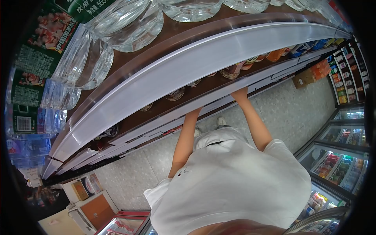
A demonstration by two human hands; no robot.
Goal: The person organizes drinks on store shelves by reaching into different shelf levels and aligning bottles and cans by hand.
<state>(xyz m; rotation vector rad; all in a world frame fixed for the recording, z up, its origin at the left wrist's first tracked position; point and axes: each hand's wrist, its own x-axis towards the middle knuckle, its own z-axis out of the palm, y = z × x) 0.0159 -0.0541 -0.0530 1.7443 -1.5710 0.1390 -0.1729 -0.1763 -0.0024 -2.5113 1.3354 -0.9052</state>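
Both my arms reach forward and down to the lower shelves of a store rack. My left hand [194, 112] is mostly hidden at the pale edge strip [168, 116] of a lower shelf. To its right, my right hand [239, 93] is at the same strip, with only its back and wrist showing. The fingers of both hands are out of sight, and I cannot make out anything held. On the shelf above them stand several bottles [232, 71] and jars, partly covered by the upper shelf's white front [188, 66].
Clear water bottles [133, 31] with green labels crowd the top shelf close to me. Orange boxes [321, 69] stand on the floor at the rack's far end. Glass-door coolers [337, 164] line the right side. Tiled floor [280, 105] lies between. A brown-topped counter [94, 211] is at lower left.
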